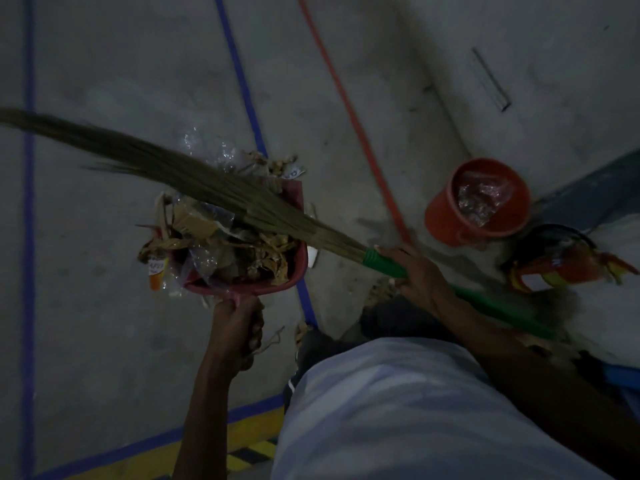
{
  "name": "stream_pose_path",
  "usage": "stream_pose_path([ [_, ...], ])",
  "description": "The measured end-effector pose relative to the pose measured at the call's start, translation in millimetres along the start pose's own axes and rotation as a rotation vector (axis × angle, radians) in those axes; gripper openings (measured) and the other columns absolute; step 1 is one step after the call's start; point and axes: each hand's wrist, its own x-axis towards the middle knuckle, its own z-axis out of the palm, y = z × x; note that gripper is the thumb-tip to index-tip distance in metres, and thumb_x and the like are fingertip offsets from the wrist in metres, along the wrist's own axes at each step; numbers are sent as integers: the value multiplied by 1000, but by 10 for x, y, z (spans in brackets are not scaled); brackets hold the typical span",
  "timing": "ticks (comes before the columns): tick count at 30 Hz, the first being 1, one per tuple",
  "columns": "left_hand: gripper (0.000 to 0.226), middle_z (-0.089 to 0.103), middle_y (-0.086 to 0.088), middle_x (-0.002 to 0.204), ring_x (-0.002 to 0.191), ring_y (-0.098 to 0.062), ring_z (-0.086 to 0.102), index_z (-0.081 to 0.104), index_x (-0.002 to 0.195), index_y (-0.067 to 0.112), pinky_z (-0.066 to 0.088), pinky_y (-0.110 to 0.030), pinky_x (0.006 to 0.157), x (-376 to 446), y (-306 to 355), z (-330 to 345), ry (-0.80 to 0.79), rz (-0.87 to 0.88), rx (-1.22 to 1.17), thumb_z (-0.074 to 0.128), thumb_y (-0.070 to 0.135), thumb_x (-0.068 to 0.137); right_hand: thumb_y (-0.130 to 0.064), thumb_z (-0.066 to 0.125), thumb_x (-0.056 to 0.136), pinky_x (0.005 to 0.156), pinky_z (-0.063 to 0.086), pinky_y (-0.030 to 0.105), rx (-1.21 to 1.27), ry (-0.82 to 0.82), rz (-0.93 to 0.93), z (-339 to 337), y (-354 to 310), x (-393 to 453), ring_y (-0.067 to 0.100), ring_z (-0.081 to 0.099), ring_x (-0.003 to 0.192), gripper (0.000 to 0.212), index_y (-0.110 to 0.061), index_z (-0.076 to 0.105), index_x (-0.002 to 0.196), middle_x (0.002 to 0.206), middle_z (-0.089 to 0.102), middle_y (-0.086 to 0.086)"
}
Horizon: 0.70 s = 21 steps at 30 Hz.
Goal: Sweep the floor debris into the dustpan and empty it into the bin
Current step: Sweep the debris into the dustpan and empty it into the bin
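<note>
We hold the full dustpan (242, 251) by its handle, left hand (239, 327) gripping — right hand (415, 275) gripping the broom (207, 188), laid across the load. Bin (478, 202) stands to the right, nearer the right hand — the pan must cross over.

The dustpan (298, 271) is dark red plastic, heaped with debris (228, 240) — torn brown paper, dry leaves and crumpled clear plastic that spills past its rim on the left and far sides. The broom (194, 181), a long sheaf of tan grass bristles bound into a green handle, lies slantwise across the load, its tip fanning out to the upper left. The bin (446, 216) — a round orange bucket — stands upright on the floor well to the right, crumpled clear plastic inside.
</note>
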Motion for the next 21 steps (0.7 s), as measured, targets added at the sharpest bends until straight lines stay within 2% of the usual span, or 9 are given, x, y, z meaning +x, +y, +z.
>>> stream_pose_path([
  [2,31,28,-7,46,31,-14,22,40,66,8,21,-17,41,-35,77,82,-12,-2,14,49,9,95,7,68,69,83,38,14,3,5,-2,-108,49,-47,17,55,109,76,-17,54,140,127,55,7],
  [4,30,28,-6,47,34,-13,22,40,66,9,21,-18,45,-34,160,186,-29,-5,26,50,14,94,12,70,66,85,36,12,2,34,3,-210,121,-80,19,54,110,81,-19,55,139,125,56,7],
  [7,34,28,-5,47,33,-13,22,36,62,12,22,-16,46,8,294,411,-40,16,33,49,13,93,10,72,66,87,41,17,11,52,1,-370,274,-139,20,56,111,84,-21,53,141,126,56,6],
  [10,37,28,-5,49,36,-14,23,37,57,17,16,-26,50,71,417,749,-65,44,55,52,14,91,6,74,69,89,48,28,20,93,9,-581,482,-256,20,56,113,85,-24,49,144,128,54,2],
  [12,40,28,-5,50,38,-14,22,39,53,19,16,-28,49,111,481,1030,-98,60,69,52,15,91,4,75,70,91,50,31,30,130,26,-736,649,-372,19,56,114,84,-25,48,144,130,53,-1],
  [16,28,27,-4,53,40,-12,22,41,68,11,17,-23,45,132,616,1702,-165,142,74,50,9,94,-1,72,72,88,51,30,4,179,55,-1136,1086,-591,18,56,114,82,-25,47,146,131,52,-2],
  [19,41,26,-3,49,38,-11,20,38,56,15,17,-22,45,166,703,2227,-225,171,95,49,9,95,-11,67,73,89,50,32,-12,259,110,-1400,1388,-738,18,55,110,73,-21,50,143,127,55,3],
  [21,53,27,-1,46,35,-12,20,39,45,23,18,-21,45,184,783,2558,-247,152,96,48,10,96,-9,65,72,93,50,35,-2,305,138,-1546,1564,-820,24,56,114,72,-18,52,142,130,55,6],
])
